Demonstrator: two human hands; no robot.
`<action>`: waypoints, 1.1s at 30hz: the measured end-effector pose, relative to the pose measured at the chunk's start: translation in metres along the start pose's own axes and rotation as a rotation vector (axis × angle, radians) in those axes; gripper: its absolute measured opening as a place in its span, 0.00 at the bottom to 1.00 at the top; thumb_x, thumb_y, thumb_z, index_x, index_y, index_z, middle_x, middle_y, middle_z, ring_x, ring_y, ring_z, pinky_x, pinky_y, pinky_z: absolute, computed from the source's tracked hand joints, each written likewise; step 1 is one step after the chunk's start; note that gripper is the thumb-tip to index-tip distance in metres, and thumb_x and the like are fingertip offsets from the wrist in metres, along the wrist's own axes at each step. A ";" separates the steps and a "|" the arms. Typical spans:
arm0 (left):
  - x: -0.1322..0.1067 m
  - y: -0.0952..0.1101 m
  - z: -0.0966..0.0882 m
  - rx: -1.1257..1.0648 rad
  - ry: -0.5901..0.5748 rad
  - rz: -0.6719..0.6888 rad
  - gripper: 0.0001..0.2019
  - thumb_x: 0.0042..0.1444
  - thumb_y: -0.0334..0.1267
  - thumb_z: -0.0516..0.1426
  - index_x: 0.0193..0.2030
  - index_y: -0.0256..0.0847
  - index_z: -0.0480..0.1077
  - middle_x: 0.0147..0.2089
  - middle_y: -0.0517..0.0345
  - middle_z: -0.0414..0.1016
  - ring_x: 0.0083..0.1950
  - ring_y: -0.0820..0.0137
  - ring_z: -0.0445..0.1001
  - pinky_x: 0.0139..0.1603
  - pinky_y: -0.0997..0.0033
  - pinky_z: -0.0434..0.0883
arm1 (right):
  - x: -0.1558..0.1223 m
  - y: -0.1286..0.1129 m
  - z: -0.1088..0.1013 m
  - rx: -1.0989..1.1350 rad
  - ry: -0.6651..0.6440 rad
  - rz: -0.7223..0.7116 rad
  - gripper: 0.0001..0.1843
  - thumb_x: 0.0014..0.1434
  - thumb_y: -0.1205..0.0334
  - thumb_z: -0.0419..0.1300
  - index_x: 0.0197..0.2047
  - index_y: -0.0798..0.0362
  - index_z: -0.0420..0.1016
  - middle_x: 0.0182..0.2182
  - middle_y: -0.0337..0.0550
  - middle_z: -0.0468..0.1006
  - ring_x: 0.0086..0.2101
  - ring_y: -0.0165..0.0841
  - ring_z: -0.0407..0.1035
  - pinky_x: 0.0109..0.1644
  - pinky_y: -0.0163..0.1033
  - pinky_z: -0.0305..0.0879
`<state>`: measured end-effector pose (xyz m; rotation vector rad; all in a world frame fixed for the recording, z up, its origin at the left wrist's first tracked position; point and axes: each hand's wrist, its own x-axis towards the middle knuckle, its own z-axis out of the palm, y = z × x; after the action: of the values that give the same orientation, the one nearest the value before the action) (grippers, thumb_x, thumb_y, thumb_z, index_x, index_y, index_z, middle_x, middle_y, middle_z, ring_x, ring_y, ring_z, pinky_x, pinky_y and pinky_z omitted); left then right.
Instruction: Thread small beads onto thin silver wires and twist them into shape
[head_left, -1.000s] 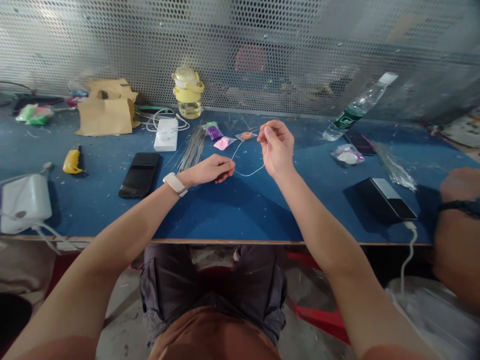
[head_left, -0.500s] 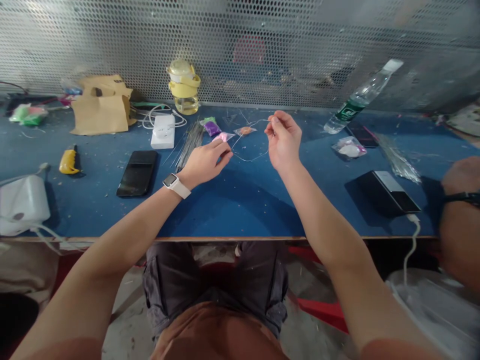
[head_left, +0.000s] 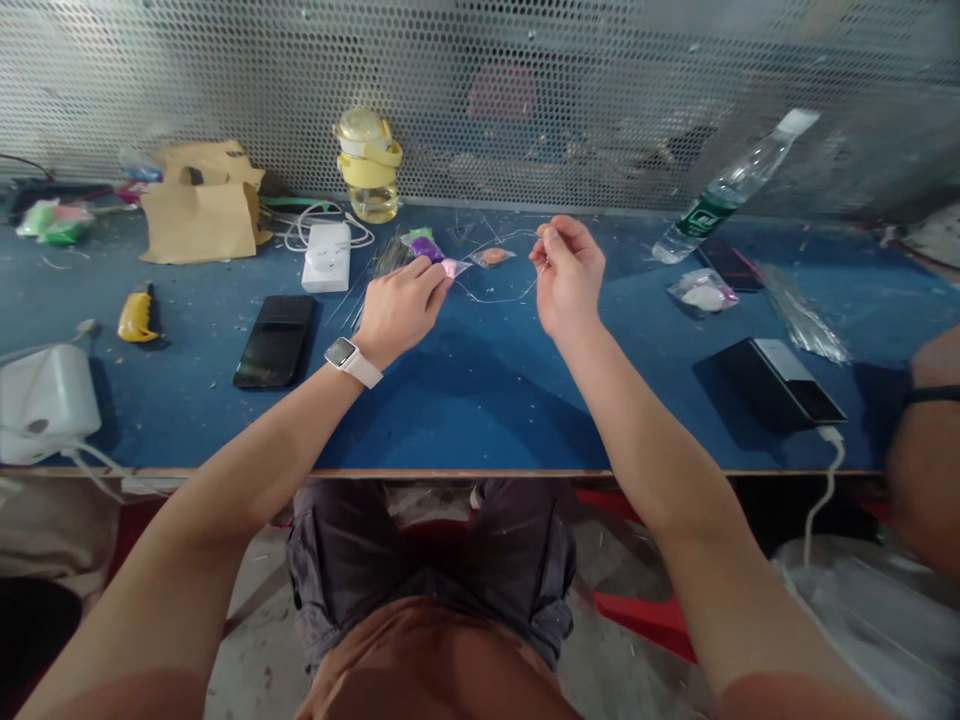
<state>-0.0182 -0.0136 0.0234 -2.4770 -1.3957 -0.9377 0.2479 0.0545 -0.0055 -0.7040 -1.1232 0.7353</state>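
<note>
A thin bent wire [head_left: 491,300] loops between my two hands above the blue table. My left hand [head_left: 405,305], with a white watch on its wrist, pinches the wire's left side; its fingertips are close to a small bag of pink clay [head_left: 451,268]. My right hand [head_left: 568,270] is raised a little, thumb and forefinger closed on the wire's other side. Behind the loop lies a small bag of orange clay [head_left: 493,257]. Purple clay [head_left: 426,249] in a bag lies beyond my left hand, and a bundle of thin wires [head_left: 391,256] is partly hidden by that hand.
Left on the table are a black phone [head_left: 274,341], a white charger [head_left: 327,258], a yellow cutter [head_left: 138,315] and a yellow-lidded bottle [head_left: 369,168]. To the right are a water bottle [head_left: 709,205], a black device [head_left: 776,385] and another person's arm [head_left: 930,440].
My left hand has shifted slightly left and away from me, and its fingers have drawn closer together. My right hand stays nearly in place, holding the wire.
</note>
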 end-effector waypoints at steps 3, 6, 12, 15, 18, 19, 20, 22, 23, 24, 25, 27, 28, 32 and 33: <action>0.001 -0.001 0.001 -0.020 0.041 -0.095 0.18 0.81 0.42 0.52 0.38 0.41 0.75 0.39 0.50 0.79 0.32 0.67 0.70 0.32 0.62 0.54 | -0.003 -0.002 0.004 0.001 -0.009 0.002 0.18 0.63 0.39 0.77 0.45 0.39 0.82 0.43 0.37 0.84 0.39 0.31 0.79 0.50 0.43 0.83; 0.002 -0.006 0.004 -0.046 0.018 -0.084 0.17 0.80 0.41 0.53 0.37 0.42 0.75 0.38 0.51 0.78 0.32 0.68 0.69 0.32 0.62 0.56 | -0.006 -0.003 0.007 0.041 0.001 0.013 0.19 0.60 0.40 0.79 0.45 0.39 0.83 0.43 0.36 0.85 0.37 0.30 0.77 0.49 0.42 0.83; 0.000 -0.011 0.005 -0.155 -0.172 0.119 0.15 0.81 0.40 0.51 0.49 0.41 0.79 0.52 0.47 0.82 0.46 0.63 0.81 0.39 0.64 0.68 | -0.005 -0.005 0.005 0.030 0.031 0.040 0.19 0.59 0.41 0.80 0.46 0.39 0.83 0.42 0.34 0.85 0.36 0.28 0.77 0.47 0.39 0.82; -0.001 -0.004 0.000 -0.158 -0.250 0.192 0.17 0.83 0.42 0.49 0.53 0.39 0.79 0.55 0.46 0.83 0.48 0.62 0.82 0.40 0.64 0.70 | -0.003 -0.005 0.003 0.023 0.036 0.039 0.18 0.60 0.42 0.80 0.46 0.39 0.82 0.42 0.34 0.85 0.36 0.28 0.76 0.46 0.39 0.81; -0.002 0.004 -0.004 -0.105 -0.263 0.215 0.19 0.83 0.43 0.48 0.53 0.38 0.80 0.55 0.45 0.83 0.48 0.61 0.83 0.38 0.63 0.70 | -0.002 -0.006 0.002 0.005 0.034 0.048 0.18 0.60 0.42 0.79 0.46 0.40 0.82 0.41 0.34 0.85 0.36 0.28 0.76 0.45 0.39 0.80; -0.002 0.006 -0.004 -0.091 -0.264 0.212 0.20 0.83 0.43 0.48 0.53 0.38 0.80 0.55 0.44 0.83 0.48 0.60 0.83 0.38 0.63 0.70 | -0.002 -0.006 0.002 0.008 0.031 0.045 0.18 0.59 0.42 0.79 0.46 0.39 0.82 0.41 0.34 0.85 0.36 0.28 0.76 0.45 0.38 0.80; -0.003 0.007 -0.004 -0.086 -0.262 0.197 0.19 0.83 0.42 0.49 0.53 0.39 0.81 0.55 0.44 0.83 0.49 0.60 0.83 0.38 0.63 0.70 | -0.002 -0.007 0.002 0.016 0.028 0.040 0.18 0.59 0.42 0.80 0.46 0.39 0.82 0.41 0.34 0.85 0.36 0.28 0.76 0.45 0.38 0.80; -0.003 0.008 -0.001 -0.111 -0.250 0.134 0.17 0.81 0.40 0.50 0.53 0.39 0.81 0.55 0.45 0.83 0.47 0.61 0.82 0.38 0.64 0.70 | -0.003 -0.009 0.002 0.033 0.026 0.028 0.18 0.59 0.43 0.80 0.45 0.39 0.82 0.41 0.33 0.85 0.35 0.28 0.76 0.45 0.38 0.80; -0.003 0.008 0.001 -0.136 -0.244 0.094 0.16 0.80 0.39 0.51 0.53 0.40 0.81 0.55 0.46 0.84 0.46 0.63 0.82 0.38 0.64 0.70 | -0.003 -0.010 0.003 0.032 0.029 0.025 0.18 0.59 0.43 0.80 0.45 0.39 0.82 0.40 0.33 0.85 0.35 0.28 0.75 0.45 0.38 0.80; -0.004 0.008 0.003 -0.166 -0.238 0.055 0.15 0.78 0.38 0.52 0.52 0.40 0.81 0.54 0.46 0.84 0.44 0.64 0.82 0.38 0.65 0.70 | -0.004 -0.011 0.004 0.020 0.035 0.026 0.17 0.59 0.43 0.80 0.45 0.39 0.82 0.40 0.33 0.85 0.35 0.28 0.75 0.45 0.38 0.80; -0.004 0.008 0.006 -0.197 -0.235 0.024 0.14 0.77 0.36 0.53 0.52 0.40 0.81 0.54 0.47 0.85 0.43 0.65 0.81 0.38 0.65 0.70 | -0.005 -0.012 0.004 0.002 0.041 0.030 0.17 0.59 0.43 0.79 0.45 0.39 0.82 0.40 0.34 0.85 0.35 0.29 0.75 0.45 0.38 0.80; -0.004 0.006 0.011 -0.254 -0.227 -0.014 0.13 0.73 0.33 0.54 0.49 0.40 0.82 0.53 0.48 0.86 0.41 0.66 0.80 0.40 0.64 0.71 | -0.006 -0.014 0.006 -0.043 0.045 0.037 0.17 0.60 0.42 0.79 0.45 0.39 0.82 0.41 0.35 0.85 0.36 0.30 0.76 0.46 0.39 0.80; -0.005 0.005 0.013 -0.280 -0.222 -0.025 0.13 0.72 0.32 0.54 0.48 0.40 0.82 0.52 0.48 0.86 0.41 0.67 0.80 0.42 0.64 0.72 | -0.007 -0.015 0.007 -0.061 0.041 0.039 0.17 0.60 0.42 0.78 0.45 0.39 0.81 0.41 0.35 0.84 0.36 0.30 0.76 0.46 0.40 0.80; -0.005 0.003 0.018 -0.321 -0.214 -0.044 0.14 0.69 0.30 0.55 0.46 0.41 0.84 0.51 0.49 0.88 0.44 0.65 0.82 0.46 0.63 0.75 | -0.010 -0.018 0.009 -0.094 0.023 0.036 0.17 0.61 0.42 0.77 0.45 0.39 0.80 0.41 0.36 0.84 0.36 0.31 0.75 0.48 0.41 0.80; -0.005 0.002 0.017 -0.311 -0.223 -0.036 0.15 0.69 0.30 0.55 0.46 0.41 0.85 0.51 0.49 0.88 0.45 0.65 0.83 0.47 0.63 0.76 | -0.010 -0.019 0.010 -0.099 0.023 0.035 0.17 0.61 0.42 0.77 0.45 0.40 0.80 0.41 0.36 0.84 0.36 0.31 0.75 0.48 0.42 0.81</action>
<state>-0.0105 -0.0116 0.0068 -2.8721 -1.4595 -0.9769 0.2392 0.0369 0.0068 -0.8150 -1.1346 0.7034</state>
